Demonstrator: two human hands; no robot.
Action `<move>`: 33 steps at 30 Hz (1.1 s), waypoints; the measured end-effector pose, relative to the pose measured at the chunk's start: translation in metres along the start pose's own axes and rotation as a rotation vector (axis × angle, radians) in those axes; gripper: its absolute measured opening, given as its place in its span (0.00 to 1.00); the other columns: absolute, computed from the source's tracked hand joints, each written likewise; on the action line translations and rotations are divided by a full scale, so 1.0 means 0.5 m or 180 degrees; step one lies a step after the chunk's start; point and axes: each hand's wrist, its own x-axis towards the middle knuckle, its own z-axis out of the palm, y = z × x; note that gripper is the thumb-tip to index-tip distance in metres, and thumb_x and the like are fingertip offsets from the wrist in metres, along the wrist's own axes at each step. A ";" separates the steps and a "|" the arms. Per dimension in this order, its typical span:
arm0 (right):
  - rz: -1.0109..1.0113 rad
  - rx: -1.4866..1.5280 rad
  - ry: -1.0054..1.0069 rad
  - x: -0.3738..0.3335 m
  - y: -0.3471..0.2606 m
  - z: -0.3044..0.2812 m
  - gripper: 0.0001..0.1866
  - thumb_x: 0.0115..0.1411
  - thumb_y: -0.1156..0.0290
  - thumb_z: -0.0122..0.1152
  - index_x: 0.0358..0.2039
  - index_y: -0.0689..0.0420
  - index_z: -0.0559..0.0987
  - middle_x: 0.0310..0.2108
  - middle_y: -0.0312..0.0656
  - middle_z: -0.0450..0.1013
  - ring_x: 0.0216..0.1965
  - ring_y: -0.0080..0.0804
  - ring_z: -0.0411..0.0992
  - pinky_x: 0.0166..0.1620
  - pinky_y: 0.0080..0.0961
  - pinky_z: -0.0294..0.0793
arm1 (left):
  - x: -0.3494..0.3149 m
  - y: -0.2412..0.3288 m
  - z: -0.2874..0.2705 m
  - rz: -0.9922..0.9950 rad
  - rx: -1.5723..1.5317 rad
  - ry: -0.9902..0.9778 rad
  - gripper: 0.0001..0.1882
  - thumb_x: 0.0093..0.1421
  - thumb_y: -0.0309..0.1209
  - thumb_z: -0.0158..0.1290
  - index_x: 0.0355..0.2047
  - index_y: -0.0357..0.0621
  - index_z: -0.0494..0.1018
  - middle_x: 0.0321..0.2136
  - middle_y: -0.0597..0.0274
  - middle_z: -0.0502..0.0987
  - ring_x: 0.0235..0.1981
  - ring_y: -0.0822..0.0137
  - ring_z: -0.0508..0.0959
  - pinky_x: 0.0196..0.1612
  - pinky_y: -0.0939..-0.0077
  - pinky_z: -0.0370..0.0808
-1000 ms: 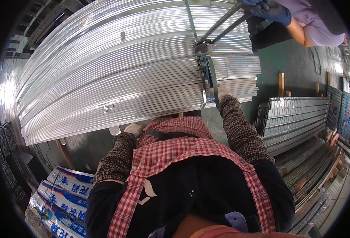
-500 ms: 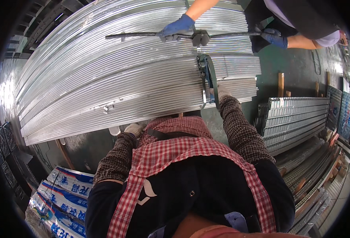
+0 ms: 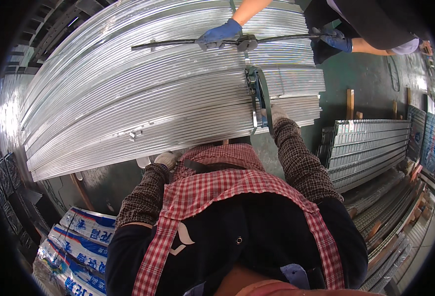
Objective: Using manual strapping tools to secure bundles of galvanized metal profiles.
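Here's your right hand (image 3: 277,114), closed round the near end of one tool (image 3: 262,93), which lies just beyond it on one stack (image 3: 153,98). Your left (image 3: 167,159) sits well apart by your apron (image 3: 217,185), fingers unclear. Opposite, two blue gloves (image 3: 220,34) grip one cutter (image 3: 247,43), handles wide!

Metal workshop or warehouse, bright metal profiles (image 3: 143,89) stacked long, green hand tool (image 3: 264,89) at the stack's near edge, long-handled tool (image 3: 247,43) across it, wrapped packs (image 3: 82,246) off the near left corner, green floor (image 3: 343,76).
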 end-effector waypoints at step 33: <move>0.0640 0.0380 -0.0165 -0.012 -0.026 -0.014 0.30 0.60 0.51 0.56 0.56 0.59 0.75 0.49 0.52 0.77 0.51 0.44 0.75 0.55 0.35 0.72 | 0.032 -0.009 0.048 0.0279 -0.0069 0.0213 0.16 0.67 0.30 0.41 0.53 0.46 0.71 0.35 0.51 0.81 0.33 0.55 0.81 0.35 0.63 0.76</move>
